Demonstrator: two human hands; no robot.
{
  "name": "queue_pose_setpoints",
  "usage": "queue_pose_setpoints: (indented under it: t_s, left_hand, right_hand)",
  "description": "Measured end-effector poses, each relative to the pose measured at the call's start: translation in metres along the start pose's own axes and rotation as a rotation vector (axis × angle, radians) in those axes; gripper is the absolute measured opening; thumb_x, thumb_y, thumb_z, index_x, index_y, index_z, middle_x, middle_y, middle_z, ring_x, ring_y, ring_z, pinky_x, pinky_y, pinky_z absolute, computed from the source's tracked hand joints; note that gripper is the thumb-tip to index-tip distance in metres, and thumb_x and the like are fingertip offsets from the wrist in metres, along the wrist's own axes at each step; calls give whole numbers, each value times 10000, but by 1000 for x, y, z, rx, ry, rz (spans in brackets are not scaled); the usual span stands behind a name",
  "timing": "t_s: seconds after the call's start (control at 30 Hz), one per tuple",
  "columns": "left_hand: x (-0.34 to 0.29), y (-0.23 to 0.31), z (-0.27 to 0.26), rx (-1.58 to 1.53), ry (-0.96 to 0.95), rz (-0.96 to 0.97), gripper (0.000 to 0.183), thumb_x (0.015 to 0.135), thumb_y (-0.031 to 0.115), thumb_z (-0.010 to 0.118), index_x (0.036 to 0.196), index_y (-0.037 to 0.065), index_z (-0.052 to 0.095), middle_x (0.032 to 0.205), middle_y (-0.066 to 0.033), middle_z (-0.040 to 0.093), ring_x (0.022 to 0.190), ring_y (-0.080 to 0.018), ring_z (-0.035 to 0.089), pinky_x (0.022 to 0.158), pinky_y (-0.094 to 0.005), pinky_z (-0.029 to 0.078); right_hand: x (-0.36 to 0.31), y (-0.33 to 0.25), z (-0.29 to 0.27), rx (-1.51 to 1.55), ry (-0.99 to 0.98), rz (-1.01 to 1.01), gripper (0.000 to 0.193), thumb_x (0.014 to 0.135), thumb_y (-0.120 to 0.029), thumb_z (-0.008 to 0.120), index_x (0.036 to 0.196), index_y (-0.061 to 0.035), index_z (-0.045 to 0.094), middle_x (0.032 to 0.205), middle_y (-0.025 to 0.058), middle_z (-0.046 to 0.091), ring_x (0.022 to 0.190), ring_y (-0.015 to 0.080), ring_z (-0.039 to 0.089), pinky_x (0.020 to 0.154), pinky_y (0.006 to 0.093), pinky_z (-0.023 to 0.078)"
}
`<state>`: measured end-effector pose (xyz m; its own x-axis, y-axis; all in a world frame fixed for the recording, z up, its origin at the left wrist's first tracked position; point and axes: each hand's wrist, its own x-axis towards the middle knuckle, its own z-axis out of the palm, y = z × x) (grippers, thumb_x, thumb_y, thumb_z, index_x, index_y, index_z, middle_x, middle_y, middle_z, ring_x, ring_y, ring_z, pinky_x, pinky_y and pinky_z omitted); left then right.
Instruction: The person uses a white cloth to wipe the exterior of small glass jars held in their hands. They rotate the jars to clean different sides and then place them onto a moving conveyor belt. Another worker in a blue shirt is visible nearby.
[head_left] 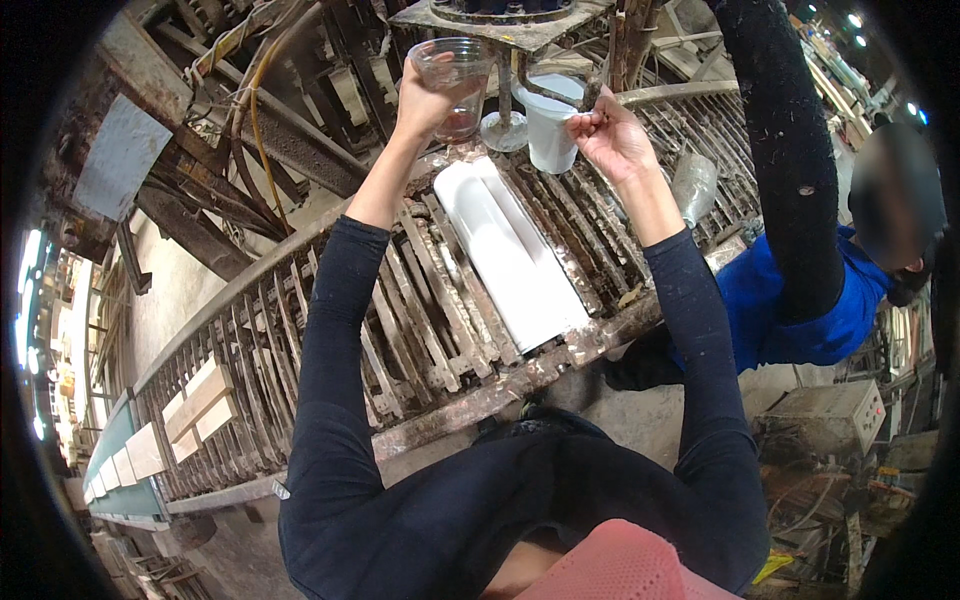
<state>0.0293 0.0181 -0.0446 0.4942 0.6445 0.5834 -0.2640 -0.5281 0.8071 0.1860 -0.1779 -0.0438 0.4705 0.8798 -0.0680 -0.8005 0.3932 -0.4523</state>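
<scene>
My left hand (428,100) is closed round a clear plastic cup (462,95), held up at the far side of a slatted rack. Farther right, a white cup (548,135) stands upright, with a bent rusty bar (555,95) crossing above its rim. Beside that cup and the bar's end, my right hand (612,138) has its fingers curled together; what they grip is hard to make out. Between my forearms, a long glossy white panel (520,270) with a raised curved shape lies across the slats.
The worn slatted rack (420,310) curves across the view, with pale wooden strips (200,410) at its left end. A cloudy plastic cup (692,185) lies near my right wrist. At the right is a co-worker in blue (800,310), one dark sleeve (790,150) reaching up. A metal stand (500,30) rises ahead.
</scene>
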Motion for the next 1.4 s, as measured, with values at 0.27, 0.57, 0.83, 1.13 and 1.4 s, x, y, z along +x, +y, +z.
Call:
queue_pose_setpoints:
  t_s: [0.27,0.57,0.83,1.13,1.4]
  left_hand:
    - [-2,4,-2,27,5,-5,774,546,163,800,1141,9,329,1084,-128,488,968,-194,518,809,-295,471]
    - [-3,6,0,-7,23,-16,755,546,162,799,1126,8,341,1070,-115,496,951,-187,520,806,-285,471]
    - [-3,7,-2,69,52,-9,737,539,189,806,1097,4,361,1051,-115,507,944,-183,522,777,-296,477]
    - [-10,3,-12,246,63,-92,806,542,200,804,1154,-14,325,1130,-155,469,1031,-218,479,825,-316,442]
    - [-63,22,-48,114,66,-95,698,627,93,735,1172,-10,311,1139,-159,451,1005,-215,497,839,-313,418]
  right_hand:
    - [-10,-3,8,-92,-55,-14,665,712,41,508,1302,-157,274,604,9,387,564,110,399,678,335,449]
    - [-18,-6,5,-94,-55,17,602,719,37,508,1263,-170,352,601,0,394,552,108,399,671,318,451]
    - [-43,-9,9,-78,-22,-17,542,704,65,511,1210,-113,434,730,29,379,591,111,378,604,235,433]
    - [-92,-19,-6,-133,-23,-27,556,718,27,503,1231,-162,399,575,-20,404,518,88,416,622,287,469]
    - [-165,-20,-44,-95,82,-137,572,697,13,520,1226,-167,400,640,-18,436,545,94,437,627,280,468]
